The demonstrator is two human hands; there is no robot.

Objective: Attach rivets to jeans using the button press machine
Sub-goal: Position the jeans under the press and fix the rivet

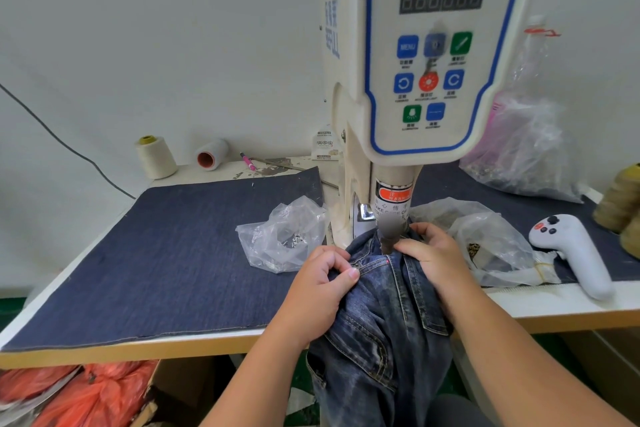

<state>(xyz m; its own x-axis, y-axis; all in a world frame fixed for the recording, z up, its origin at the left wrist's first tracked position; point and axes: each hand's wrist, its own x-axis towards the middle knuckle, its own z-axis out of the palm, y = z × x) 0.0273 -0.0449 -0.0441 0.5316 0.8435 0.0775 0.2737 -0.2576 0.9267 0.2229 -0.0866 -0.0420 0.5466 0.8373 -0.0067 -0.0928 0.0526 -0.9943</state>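
jeans: draped over the near table edge, waistband under the press head
left hand: fingers curled, pinching the waistband left of the red dot
right hand: fingers curled over the denim, just right of the head
advice: pull the cloth flat, centre the mark, keep fingertips aside

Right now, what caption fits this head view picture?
Both hands hold jeans under the button machine's press head.

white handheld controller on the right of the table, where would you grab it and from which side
Grip the white controller by its long handle, the part that runs toward the table's front edge. Come from above and in front. The handle lies flat and bare, its end overhanging the denim mat, while the buttoned head points toward the clear plastic bag.
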